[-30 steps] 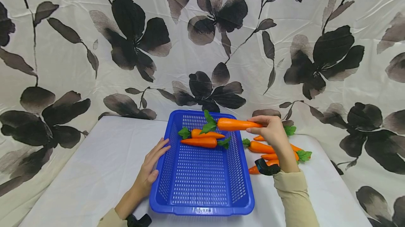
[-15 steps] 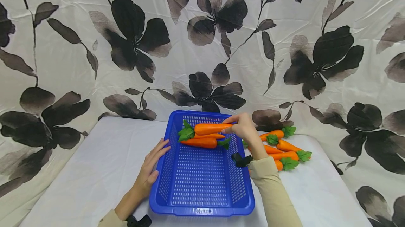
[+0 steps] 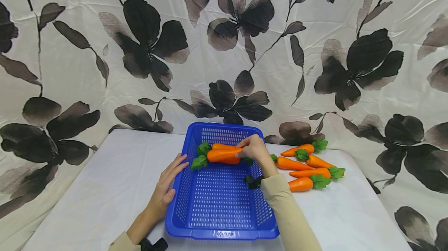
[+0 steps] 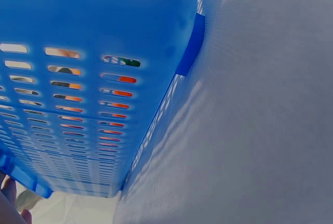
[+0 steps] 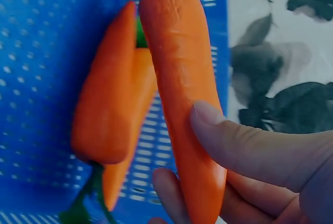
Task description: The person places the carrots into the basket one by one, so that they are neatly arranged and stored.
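My right hand pinches an orange carrot near its narrow tip, thumb on one side and fingers on the other. Its leafy end points left in the head view. Below it, inside the blue plastic basket, lie two more carrots; the right wrist view shows one reddish-orange carrot beside a lighter carrot. The held carrot partly covers them in the head view. On the basket's left rim rests my left hand, its fingers straight along the outside wall. The left wrist view mostly shows the slotted basket wall.
Several carrots with green leaves lie in a loose group on the white table, right of the basket. A floral cloth hangs behind the table. My right sleeve crosses the basket's right rim.
My right hand has carried the carrot left from above the basket's right rim, then lowered it into the basket over the other two. The left hand has stayed still.
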Available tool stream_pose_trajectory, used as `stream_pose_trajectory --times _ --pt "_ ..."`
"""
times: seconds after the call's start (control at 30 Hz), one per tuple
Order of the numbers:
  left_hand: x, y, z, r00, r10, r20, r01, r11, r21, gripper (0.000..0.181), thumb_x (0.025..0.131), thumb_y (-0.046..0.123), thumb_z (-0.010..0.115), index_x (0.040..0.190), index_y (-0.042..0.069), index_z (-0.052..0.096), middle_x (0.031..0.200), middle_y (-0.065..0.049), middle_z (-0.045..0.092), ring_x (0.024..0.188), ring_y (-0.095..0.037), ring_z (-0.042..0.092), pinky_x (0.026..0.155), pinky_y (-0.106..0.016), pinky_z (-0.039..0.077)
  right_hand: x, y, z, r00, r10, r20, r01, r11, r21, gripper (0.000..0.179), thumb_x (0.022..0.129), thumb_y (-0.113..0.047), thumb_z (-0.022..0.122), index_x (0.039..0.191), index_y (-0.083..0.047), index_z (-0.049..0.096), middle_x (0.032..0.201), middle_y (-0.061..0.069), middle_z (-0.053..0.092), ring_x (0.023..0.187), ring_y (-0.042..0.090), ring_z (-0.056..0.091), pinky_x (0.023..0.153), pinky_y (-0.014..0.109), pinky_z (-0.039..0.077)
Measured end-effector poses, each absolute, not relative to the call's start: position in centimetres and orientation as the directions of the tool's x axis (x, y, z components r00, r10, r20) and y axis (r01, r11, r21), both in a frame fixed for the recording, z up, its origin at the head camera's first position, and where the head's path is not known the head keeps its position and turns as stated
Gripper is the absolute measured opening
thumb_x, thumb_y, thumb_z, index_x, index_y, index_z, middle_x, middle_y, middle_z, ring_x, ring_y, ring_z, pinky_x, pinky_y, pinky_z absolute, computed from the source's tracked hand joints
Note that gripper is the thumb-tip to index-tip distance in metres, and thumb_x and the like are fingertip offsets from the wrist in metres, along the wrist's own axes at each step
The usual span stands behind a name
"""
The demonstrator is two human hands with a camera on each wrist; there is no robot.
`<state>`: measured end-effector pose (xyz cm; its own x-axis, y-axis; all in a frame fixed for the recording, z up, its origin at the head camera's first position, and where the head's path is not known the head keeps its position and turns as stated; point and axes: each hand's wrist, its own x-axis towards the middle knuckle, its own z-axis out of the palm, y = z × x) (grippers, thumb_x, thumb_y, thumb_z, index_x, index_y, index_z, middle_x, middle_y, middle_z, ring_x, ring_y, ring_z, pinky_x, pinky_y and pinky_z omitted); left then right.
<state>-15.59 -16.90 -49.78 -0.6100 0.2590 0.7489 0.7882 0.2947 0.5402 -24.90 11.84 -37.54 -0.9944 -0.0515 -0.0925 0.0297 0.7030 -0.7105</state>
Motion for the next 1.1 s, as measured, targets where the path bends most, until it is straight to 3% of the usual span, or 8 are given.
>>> stream_pose_trajectory --times 0.3,0.57,0.7,0.93,1.1 --pt "-15.5 -16.8 -49.7 -0.614 0.259 0.746 0.786 0.292 0.545 0.063 0.102 0.042 0.027 0.144 -0.001 0.047 0.154 -0.025 0.036 0.145 -0.046 0.020 0.117 -0.034 0.010 -24.7 11.5 -38.9 -0.992 -0.051 -0.115 0.035 0.764 -0.644 0.021 0.066 -0.004 0.089 0.084 -0.004 0.079 0.098 0.011 0.072 0.098 0.030 0.062 0.094 0.048 0.047" --pt "-15.5 -16.8 -49.9 -0.599 0.260 0.757 0.797 0.282 0.534 0.064 0.103 0.042 0.027 0.142 -0.004 0.047 0.153 -0.026 0.036 0.147 -0.043 0.021 0.117 -0.034 0.010 -24.3 11.0 -40.0 -0.989 -0.040 -0.141 0.037 0.861 -0.507 0.024 0.063 -0.004 0.090 0.072 -0.008 0.069 0.076 0.005 0.064 0.072 0.024 0.058 0.067 0.043 0.049" --pt "-15.5 -16.7 -49.9 -0.598 0.261 0.758 0.798 0.283 0.532 0.064 0.103 0.042 0.026 0.143 -0.004 0.047 0.153 -0.025 0.036 0.146 -0.044 0.021 0.117 -0.035 0.010 -24.1 10.8 -40.6 -0.989 -0.048 -0.143 0.022 0.892 -0.451 0.025 0.062 -0.003 0.090 0.068 -0.008 0.066 0.070 0.005 0.061 0.068 0.023 0.057 0.063 0.041 0.049" --pt "-15.5 -16.8 -49.9 -0.603 0.259 0.754 0.794 0.290 0.535 0.065 0.103 0.043 0.025 0.144 -0.002 0.047 0.153 -0.025 0.036 0.148 -0.041 0.020 0.117 -0.035 0.010 -24.3 10.2 -41.0 -0.991 -0.051 -0.126 -0.001 0.929 -0.369 0.026 0.061 -0.003 0.090 0.067 -0.008 0.065 0.077 0.009 0.064 0.072 0.027 0.062 0.070 0.047 0.054" --pt "-15.6 -16.8 -49.9 -0.607 0.258 0.751 0.790 0.293 0.538 0.066 0.102 0.045 0.025 0.144 -0.001 0.046 0.154 -0.025 0.036 0.148 -0.040 0.019 0.117 -0.035 0.009 -24.3 9.9 -41.3 -0.992 -0.051 -0.114 -0.013 0.949 -0.315 0.033 0.060 -0.003 0.092 0.079 -0.004 0.066 0.088 0.016 0.066 0.080 0.033 0.064 0.074 0.051 0.055"
